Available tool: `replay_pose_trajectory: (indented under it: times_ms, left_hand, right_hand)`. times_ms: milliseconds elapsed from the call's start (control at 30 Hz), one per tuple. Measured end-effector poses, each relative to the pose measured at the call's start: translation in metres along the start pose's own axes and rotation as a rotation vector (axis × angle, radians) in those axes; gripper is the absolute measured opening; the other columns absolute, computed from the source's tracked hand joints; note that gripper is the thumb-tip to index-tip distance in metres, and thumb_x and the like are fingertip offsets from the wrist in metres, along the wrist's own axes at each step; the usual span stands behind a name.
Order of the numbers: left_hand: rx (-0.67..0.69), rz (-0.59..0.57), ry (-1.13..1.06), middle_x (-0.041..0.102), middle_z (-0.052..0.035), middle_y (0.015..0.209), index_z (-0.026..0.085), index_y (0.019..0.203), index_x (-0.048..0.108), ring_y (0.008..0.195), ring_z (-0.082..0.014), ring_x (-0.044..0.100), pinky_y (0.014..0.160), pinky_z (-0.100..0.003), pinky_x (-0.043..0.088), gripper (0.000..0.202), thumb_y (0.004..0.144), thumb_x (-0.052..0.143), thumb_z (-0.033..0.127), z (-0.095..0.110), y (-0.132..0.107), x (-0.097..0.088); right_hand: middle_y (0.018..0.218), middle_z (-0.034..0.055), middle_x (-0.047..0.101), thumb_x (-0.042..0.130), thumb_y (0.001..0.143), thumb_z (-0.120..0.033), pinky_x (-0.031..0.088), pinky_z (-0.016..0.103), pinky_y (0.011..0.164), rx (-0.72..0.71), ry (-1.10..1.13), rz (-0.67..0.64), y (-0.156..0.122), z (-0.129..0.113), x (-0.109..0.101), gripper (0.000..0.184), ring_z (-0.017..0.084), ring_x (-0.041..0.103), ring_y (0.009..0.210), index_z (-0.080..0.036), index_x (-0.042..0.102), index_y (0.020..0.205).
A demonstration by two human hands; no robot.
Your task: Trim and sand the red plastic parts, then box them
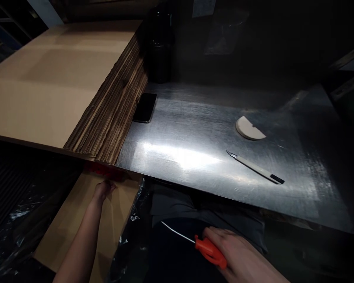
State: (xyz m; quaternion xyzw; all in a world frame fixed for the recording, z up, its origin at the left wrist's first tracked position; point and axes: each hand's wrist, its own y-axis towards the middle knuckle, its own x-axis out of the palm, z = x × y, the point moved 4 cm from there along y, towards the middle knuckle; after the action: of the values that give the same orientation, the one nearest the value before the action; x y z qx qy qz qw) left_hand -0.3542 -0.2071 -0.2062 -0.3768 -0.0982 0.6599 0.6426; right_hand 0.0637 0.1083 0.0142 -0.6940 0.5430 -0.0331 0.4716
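Note:
My right hand (224, 251) is wrapped around the orange handle of a thin-shafted metal tool (208, 249), held over my lap. Its slim, slightly curved shaft points up and left, and I cannot make out the tip's shape. Low on the left, my left hand (104, 190) reaches over a brown cardboard sheet (76, 208) beneath the table's edge. Its fingers look closed, close to a red object (103, 170) that lies mostly in shadow. Whatever they grip is too small or hidden to name.
On the metal table (177, 129) lie a craft knife (255, 167), a white half-round piece (249, 129) and a black phone (145, 107). A tall stack of cardboard sheets (53, 78) covers the left side. Dark shiny plastic (132, 220) hangs beside my legs.

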Motion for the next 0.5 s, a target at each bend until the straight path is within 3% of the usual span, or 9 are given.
replay_pose_trajectory:
  times_ms: [167,367,500]
  left_hand:
    - [-0.154,-0.092,-0.014,0.073,-0.0075,0.106,0.012,0.117,0.069,0.086,-0.0177,0.072,0.074,-0.033,0.064,0.022,0.105,0.070,0.030,-0.009,-0.020,0.015]
    - [-0.102,-0.080,-0.012,0.073,-0.0074,0.108,0.011,0.114,0.070,0.088,-0.0175,0.073,0.075,-0.032,0.065,0.018,0.104,0.071,0.026,0.011,-0.036,0.024]
    - [-0.015,-0.008,0.108,0.071,-0.0030,0.091,0.011,0.101,0.069,0.075,-0.0144,0.070,0.067,-0.028,0.062,0.017,0.105,0.069,0.028,0.026,-0.065,0.018]
  right_hand:
    - [0.105,0.0038,0.069,0.052,0.080,0.006,0.043,0.033,0.082,-0.012,0.021,0.002,-0.003,0.004,0.001,0.032,0.027,0.068,0.100,-0.021,0.057,0.097]
    - [0.107,0.0049,0.069,0.051,0.082,0.005,0.044,0.033,0.081,-0.027,0.012,-0.016,-0.006,0.003,-0.002,0.030,0.028,0.067,0.103,-0.022,0.056,0.096]
    - [0.101,0.0014,0.069,0.053,0.082,0.003,0.045,0.034,0.082,-0.050,0.049,0.125,-0.023,0.021,-0.013,0.029,0.025,0.067,0.094,-0.023,0.058,0.096]
